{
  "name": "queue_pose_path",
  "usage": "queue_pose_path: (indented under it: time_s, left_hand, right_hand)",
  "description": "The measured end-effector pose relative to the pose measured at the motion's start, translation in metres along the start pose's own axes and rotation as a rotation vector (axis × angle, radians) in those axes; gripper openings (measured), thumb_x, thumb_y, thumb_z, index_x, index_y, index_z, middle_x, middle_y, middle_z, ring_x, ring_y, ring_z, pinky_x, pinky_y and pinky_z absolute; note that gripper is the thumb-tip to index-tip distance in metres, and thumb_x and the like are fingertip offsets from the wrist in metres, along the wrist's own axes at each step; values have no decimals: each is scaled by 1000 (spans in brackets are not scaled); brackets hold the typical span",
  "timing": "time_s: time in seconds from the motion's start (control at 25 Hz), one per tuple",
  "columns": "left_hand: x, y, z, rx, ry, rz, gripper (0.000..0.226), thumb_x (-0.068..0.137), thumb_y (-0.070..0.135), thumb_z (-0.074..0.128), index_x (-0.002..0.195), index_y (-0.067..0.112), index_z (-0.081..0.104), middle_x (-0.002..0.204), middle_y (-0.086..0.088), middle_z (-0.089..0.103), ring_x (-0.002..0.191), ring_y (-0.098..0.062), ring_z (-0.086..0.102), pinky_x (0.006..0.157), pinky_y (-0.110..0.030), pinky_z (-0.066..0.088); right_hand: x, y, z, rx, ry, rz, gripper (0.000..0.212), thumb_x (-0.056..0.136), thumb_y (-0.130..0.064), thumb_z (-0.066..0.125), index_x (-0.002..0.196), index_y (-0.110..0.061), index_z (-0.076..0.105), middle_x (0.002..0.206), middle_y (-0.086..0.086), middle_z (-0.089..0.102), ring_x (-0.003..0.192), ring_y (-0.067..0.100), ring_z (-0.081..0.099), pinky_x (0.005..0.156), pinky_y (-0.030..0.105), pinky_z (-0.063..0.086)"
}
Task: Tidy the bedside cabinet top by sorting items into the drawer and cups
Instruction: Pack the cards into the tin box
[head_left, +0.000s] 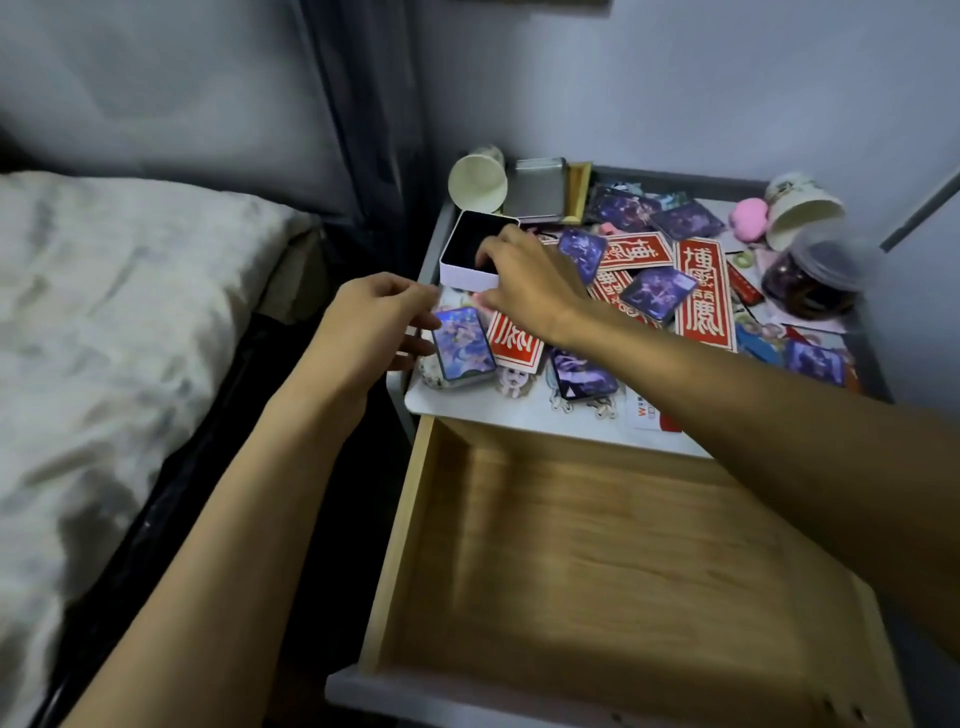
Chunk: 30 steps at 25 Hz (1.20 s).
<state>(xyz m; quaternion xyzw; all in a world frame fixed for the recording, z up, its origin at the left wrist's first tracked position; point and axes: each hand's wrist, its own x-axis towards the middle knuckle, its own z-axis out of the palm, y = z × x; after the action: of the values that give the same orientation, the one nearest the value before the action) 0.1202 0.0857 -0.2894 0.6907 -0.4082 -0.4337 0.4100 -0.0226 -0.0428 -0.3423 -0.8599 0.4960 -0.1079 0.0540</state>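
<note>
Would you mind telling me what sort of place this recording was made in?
Most likely a bedroom: a bed with rumpled bedding stands beside a small cabinet whose wooden drawer is pulled open.

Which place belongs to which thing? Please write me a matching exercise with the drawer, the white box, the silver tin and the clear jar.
Things:
1. drawer
2. white box
3. silver tin
4. clear jar

Places:
A. right side of the cabinet top
B. held at its rim by the right hand
C. below the top, pulled open
D. back edge, beside a paper cup

Pairs: 1-C, 2-B, 3-D, 4-A
</note>
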Motion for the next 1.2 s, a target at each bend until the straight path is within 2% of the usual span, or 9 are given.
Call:
queue_pose_path:
  time_s: [0.28,0.4,0.48,0.6,0.68,0.76,0.84,0.96,1.2]
  left_hand:
    - [9,2,-5,-231,139,-66,13,93,25,58,102,16,62,103,-8,68,89,-22,68,75,-32,52]
    - [14,2,-5,-348,154,-115,24,95,37,56,111,18,57,113,-10,66,98,-24,68,84,-36,54]
    - [15,2,-3,-442,125,-143,32,96,41,53,112,14,56,111,-13,66,97,-25,69,81,-34,57]
    - [16,1,-2,-473,176,-111,20,98,26,54,96,9,65,99,-17,67,92,-29,67,69,-33,57]
    - [16,1,-4,-500,253,-101,20,98,13,51,84,10,65,88,-13,65,83,-27,63,67,-33,55]
    - [16,2,-10,-538,328,-106,22,97,8,47,82,11,62,83,-9,64,78,-24,62,63,-30,54]
    - [19,1,-16,-581,372,-113,18,97,7,46,96,9,64,87,-8,66,78,-22,65,61,-29,56]
    - [21,4,-20,-654,377,-118,27,94,6,49,118,4,62,93,-10,69,78,-21,67,62,-31,58]
    - [18,8,-21,-704,334,-126,30,93,6,50,120,5,61,95,-11,70,78,-21,68,65,-32,58]
  right_hand:
    - [-1,4,-5,153,82,-32,19,85,-19,71,99,-16,60,110,1,55,94,24,59,77,47,51]
    - [-17,-5,-28,311,157,-137,18,84,-12,71,96,-17,59,106,-2,54,90,16,57,76,43,53]
    - [-31,-17,-42,367,106,-235,18,84,-12,72,97,-16,60,104,-3,55,89,10,56,79,35,52]
    - [-47,-30,-47,432,25,-355,18,84,-13,72,100,-14,63,104,-4,57,85,2,52,78,25,49]
    - [-48,-30,-44,637,61,-259,19,87,-15,70,105,-17,64,110,-4,57,83,0,56,77,16,48]
    - [-44,-27,-36,757,76,-45,22,89,-24,68,110,-20,63,117,-2,54,83,3,59,77,20,52]
    - [-37,-21,-22,432,-91,19,41,86,-38,69,122,-19,60,121,2,51,95,9,55,81,25,49]
    - [-30,-23,-4,93,-369,-94,82,73,-56,74,140,-20,45,130,4,39,124,21,32,100,37,39]
    - [-22,-30,0,134,-267,-66,89,61,-51,84,131,-16,41,124,3,38,115,20,33,94,33,38]
